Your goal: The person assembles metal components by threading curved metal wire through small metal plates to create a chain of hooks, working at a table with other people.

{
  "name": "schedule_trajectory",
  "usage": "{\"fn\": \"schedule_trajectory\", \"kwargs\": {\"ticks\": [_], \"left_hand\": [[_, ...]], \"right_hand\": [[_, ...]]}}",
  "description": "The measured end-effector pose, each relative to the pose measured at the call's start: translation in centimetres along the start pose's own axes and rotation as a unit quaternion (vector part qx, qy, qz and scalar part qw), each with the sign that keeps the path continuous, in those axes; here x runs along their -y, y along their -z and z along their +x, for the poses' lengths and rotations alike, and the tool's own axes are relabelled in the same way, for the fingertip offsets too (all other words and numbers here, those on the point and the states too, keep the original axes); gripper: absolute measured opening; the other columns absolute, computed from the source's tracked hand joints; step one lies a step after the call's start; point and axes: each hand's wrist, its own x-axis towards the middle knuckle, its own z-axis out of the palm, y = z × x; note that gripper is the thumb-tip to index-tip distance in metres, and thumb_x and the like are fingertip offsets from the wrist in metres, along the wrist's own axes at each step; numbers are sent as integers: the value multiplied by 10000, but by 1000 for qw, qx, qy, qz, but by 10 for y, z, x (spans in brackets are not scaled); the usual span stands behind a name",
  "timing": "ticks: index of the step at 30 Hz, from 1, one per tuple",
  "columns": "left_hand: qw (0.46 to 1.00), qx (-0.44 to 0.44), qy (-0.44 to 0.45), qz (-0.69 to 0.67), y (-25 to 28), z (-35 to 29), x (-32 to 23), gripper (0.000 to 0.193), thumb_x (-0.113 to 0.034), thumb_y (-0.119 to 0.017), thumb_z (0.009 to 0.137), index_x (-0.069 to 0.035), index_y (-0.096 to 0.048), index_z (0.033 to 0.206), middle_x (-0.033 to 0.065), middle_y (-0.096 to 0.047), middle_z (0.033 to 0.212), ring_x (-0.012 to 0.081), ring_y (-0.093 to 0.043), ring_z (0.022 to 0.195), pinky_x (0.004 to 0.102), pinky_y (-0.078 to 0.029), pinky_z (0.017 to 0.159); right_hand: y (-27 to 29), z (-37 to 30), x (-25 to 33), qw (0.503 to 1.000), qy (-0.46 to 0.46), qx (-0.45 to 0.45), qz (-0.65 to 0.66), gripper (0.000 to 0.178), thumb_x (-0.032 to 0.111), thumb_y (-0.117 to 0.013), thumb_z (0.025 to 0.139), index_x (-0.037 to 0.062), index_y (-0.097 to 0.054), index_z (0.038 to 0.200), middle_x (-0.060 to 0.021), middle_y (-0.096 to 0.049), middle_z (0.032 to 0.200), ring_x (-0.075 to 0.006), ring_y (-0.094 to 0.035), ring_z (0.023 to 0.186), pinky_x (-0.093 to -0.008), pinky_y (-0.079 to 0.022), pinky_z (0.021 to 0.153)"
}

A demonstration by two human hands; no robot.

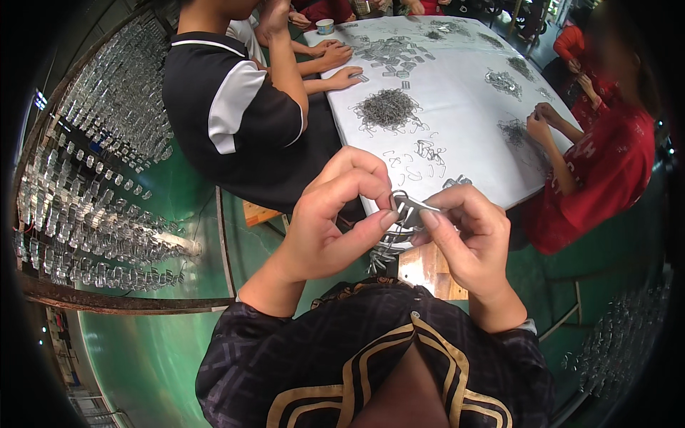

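Note:
My right hand grips a small dark metal plate with slots between thumb and fingers, in front of my chest. Thumb and forefinger of my left hand pinch a thin bent wire hook at the plate's left end. How far the wire passes through the slots is too small to tell. Below the hands, more shiny metal pieces show partly, hidden by my fingers. Past my fingertips, several loose wire hooks lie on the white-covered table, with a few metal pieces at its near edge.
A dense pile of wire hooks and many slotted plates lie farther back. A person in black and white sits left, another in red right. Racks of hanging metal parts stand at left. A cup stands at the far corner.

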Motion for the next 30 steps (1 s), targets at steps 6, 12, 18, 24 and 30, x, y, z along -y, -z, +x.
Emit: {"fn": "schedule_trajectory", "kwargs": {"ticks": [6, 12, 18, 24, 30], "left_hand": [[990, -19, 29, 137, 8, -19, 0, 118, 34, -623, 766, -23, -554, 843, 70, -550, 893, 172, -523, 810, 281, -430, 682], [997, -51, 45, 39, 0, -39, 24, 120, 61, -563, 810, 5, -513, 904, 103, -598, 881, 187, -573, 774, 281, -463, 694], [994, 4, 99, 39, -6, -59, 44, 122, 93, -484, 846, -4, -465, 918, 137, -588, 903, 174, -562, 839, 282, -440, 766], [992, 61, 93, 51, -15, -75, 69, 158, 97, -499, 830, -22, -484, 933, 120, -605, 898, 187, -572, 814, 288, -451, 748], [990, 70, 112, 43, -22, -86, 79, 166, 100, -517, 816, -20, -486, 926, 113, -612, 904, 192, -579, 808, 300, -458, 743]], "right_hand": [[-22, 6, -20, 998, 37, 35, -37, 43, -15, -628, 826, -31, -617, 864, -78, -625, 694, -104, -601, 583, -234, -453, 532], [-19, 9, -53, 990, 58, 129, -21, 92, 30, -656, 815, -25, -641, 887, -96, -628, 775, -135, -614, 635, -257, -469, 591], [50, 3, -189, 941, -177, -36, -285, 303, 221, -657, 836, -36, -644, 996, -148, -636, 984, -271, -615, 881, -360, -495, 753], [102, -38, -306, 820, -104, -43, -561, 377, 146, -654, 794, -15, -591, 1130, -164, -569, 1130, -330, -512, 1064, -398, -440, 894], [109, -32, -313, 828, -97, -50, -550, 300, 24, -592, 770, -16, -598, 1068, -185, -595, 959, -349, -551, 948, -419, -468, 812]]}}
